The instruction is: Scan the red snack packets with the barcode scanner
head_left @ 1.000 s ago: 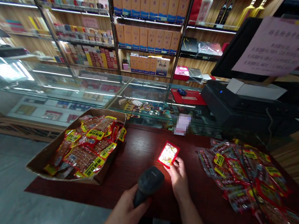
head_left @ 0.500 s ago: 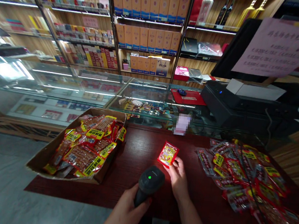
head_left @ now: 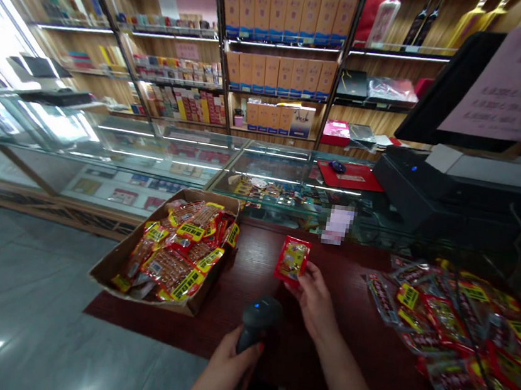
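My left hand (head_left: pixel 231 363) is closed around the handle of a dark barcode scanner (head_left: pixel 261 314), whose top shows a small blue light. To its right and farther forward, my right hand (head_left: pixel 316 297) pinches a small red and yellow snack packet (head_left: pixel 293 259) by its lower right edge. The packet is held up over the dark wooden table (head_left: pixel 252 263), its printed front facing me. Scanner and packet are apart. Part of the scanner's handle is hidden by my fingers.
An open cardboard box (head_left: pixel 197 304) full of snack packets stands on the left. A heap of loose packets (head_left: pixel 453 326) lies on the right, with a cable across it. Behind are a glass counter (head_left: pixel 171 146), a red mouse pad (head_left: pixel 352 180) and a monitor (head_left: pixel 449 85).
The scanner's light has gone from green to blue, and the red glow on the packet is gone. My right hand has tilted the packet and shifted it left, toward the box. The view has turned left.
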`<state>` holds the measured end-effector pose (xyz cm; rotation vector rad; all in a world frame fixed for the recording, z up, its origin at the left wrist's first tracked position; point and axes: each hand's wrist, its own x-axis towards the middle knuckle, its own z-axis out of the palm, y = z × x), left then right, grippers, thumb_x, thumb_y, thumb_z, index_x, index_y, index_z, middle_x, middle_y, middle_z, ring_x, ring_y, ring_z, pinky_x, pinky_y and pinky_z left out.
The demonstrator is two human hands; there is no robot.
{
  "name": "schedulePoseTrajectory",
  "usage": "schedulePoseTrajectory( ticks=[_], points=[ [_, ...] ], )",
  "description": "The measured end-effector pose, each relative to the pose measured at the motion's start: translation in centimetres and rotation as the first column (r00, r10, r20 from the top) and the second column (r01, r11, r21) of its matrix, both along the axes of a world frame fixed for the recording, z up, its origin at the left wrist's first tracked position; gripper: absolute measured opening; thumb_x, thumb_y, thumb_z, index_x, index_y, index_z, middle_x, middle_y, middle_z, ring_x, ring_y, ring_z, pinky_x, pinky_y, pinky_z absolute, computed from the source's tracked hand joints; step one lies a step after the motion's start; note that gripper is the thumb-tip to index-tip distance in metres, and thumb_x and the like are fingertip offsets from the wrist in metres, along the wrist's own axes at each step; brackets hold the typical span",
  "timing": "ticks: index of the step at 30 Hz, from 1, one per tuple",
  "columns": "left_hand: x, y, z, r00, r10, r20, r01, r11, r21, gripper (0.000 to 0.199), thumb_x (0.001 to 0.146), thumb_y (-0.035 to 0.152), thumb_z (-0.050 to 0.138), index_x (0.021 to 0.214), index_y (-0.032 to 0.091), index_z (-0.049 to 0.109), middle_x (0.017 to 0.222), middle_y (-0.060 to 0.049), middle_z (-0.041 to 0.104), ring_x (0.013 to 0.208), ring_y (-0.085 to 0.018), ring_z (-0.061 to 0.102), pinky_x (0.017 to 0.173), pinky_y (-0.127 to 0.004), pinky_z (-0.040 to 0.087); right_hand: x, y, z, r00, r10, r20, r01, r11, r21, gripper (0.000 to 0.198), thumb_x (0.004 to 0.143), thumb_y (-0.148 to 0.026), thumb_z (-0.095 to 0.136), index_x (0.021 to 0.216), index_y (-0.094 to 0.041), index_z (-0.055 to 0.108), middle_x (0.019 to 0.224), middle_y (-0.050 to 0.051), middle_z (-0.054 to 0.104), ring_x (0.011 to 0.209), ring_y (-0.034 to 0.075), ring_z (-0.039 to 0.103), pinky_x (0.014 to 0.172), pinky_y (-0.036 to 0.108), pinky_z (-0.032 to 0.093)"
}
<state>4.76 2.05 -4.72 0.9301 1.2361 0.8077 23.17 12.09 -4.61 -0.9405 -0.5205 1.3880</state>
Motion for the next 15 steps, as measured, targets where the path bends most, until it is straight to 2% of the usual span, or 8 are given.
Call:
schedulePoseTrajectory(
  ticks=[3,6,8,9,11,12,15],
  points=[
    [-0.2,0.2,-1.4,0.996,0.083,0.024,-0.083,0.996,-0.015,0.052,0.073,0.056,0.075,0.100,0.013,0.063,0.045,0.011,0.048,0.031,-0.007,0.037,0.031,-0.018,0.032,-4.8,2.7,3.5,0.970,0.236,-0.057,-0.235,0.971,0.033,0.046,0.071,-0.035,0.084,0.109,-0.026,0.060,0.094,-0.001,0.076,0.085,0.021,0.075,0.072,0.035,0.063],
    [-0.2,0.3,-1.6,0.993,0.115,-0.003,-0.115,0.993,-0.011,0.050,0.075,0.056,0.073,0.101,0.014,0.063,0.047,0.010,0.049,0.031,-0.007,0.039,0.031,-0.018,0.034,-10.6,5.1,5.7,0.894,0.444,-0.060,-0.435,0.893,0.117,0.045,0.069,-0.034,0.083,0.107,-0.026,0.059,0.088,-0.004,0.074,0.080,0.019,0.073,0.073,0.037,0.063],
    [-0.1,0.3,-1.3,0.992,0.126,-0.022,-0.126,0.992,-0.006,0.049,0.076,0.055,0.072,0.102,0.015,0.062,0.048,0.010,0.050,0.032,-0.007,0.040,0.032,-0.017,0.036,-13.8,5.9,6.3,0.843,0.538,0.029,-0.536,0.834,0.132,0.043,0.067,-0.031,0.084,0.103,-0.026,0.061,0.084,-0.005,0.072,0.077,0.017,0.072,0.076,0.039,0.062],
    [-0.1,0.3,-1.2,0.991,0.128,-0.030,-0.128,0.992,-0.003,0.048,0.076,0.055,0.072,0.102,0.015,0.062,0.049,0.010,0.051,0.033,-0.008,0.041,0.032,-0.017,0.036,-14.9,6.1,6.3,0.830,0.548,0.106,-0.558,0.820,0.130,0.041,0.066,-0.028,0.084,0.101,-0.026,0.063,0.085,-0.005,0.071,0.077,0.017,0.071,0.078,0.039,0.061],
    [-0.1,0.4,-0.9,0.991,0.131,-0.040,-0.131,0.991,0.002,0.050,0.075,0.056,0.072,0.101,0.015,0.061,0.049,0.010,0.050,0.033,-0.008,0.041,0.032,-0.018,0.037,-15.3,6.0,6.0,0.827,0.488,0.279,-0.541,0.825,0.160,0.034,0.067,-0.024,0.080,0.099,-0.026,0.068,0.092,-0.002,0.073,0.083,0.018,0.071,0.084,0.040,0.059],
    [-0.1,0.4,-0.7,0.990,0.133,-0.046,-0.133,0.991,0.006,0.052,0.074,0.058,0.072,0.100,0.015,0.062,0.048,0.010,0.050,0.033,-0.008,0.041,0.032,-0.018,0.037,-14.4,5.8,5.7,0.832,0.424,0.357,-0.511,0.837,0.197,0.031,0.070,-0.023,0.078,0.099,-0.027,0.070,0.097,-0.001,0.074,0.088,0.020,0.071,0.087,0.041,0.058],
    [-0.1,0.6,-0.8,0.990,0.129,-0.061,-0.128,0.992,0.012,0.060,0.070,0.065,0.074,0.099,0.014,0.063,0.046,0.010,0.049,0.033,-0.008,0.041,0.032,-0.019,0.037,-7.9,4.8,4.0,0.815,0.157,0.557,-0.365,0.886,0.284,0.026,0.078,-0.024,0.070,0.102,-0.031,0.075,0.106,0.001,0.075,0.103,0.024,0.069,0.099,0.048,0.052]
  ],
)
